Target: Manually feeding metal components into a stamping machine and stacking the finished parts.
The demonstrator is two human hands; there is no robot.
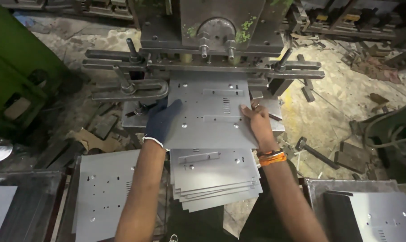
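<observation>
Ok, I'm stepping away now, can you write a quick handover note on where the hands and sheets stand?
Left hand, in a dark glove: flat on the left edge of the top sheet, not gripping.
Right hand, bare, with an orange wristband: fingers on the sheet's right edge.
The sheet lies on the press bed, its far edge under the tooling; it already shows holes and slots.
Stack of similar sheets sits just below the hands, fanned slightly.
More sheets: one pile lower left, one lower right.
Which pile is finished cannot be told from this view.
</observation>
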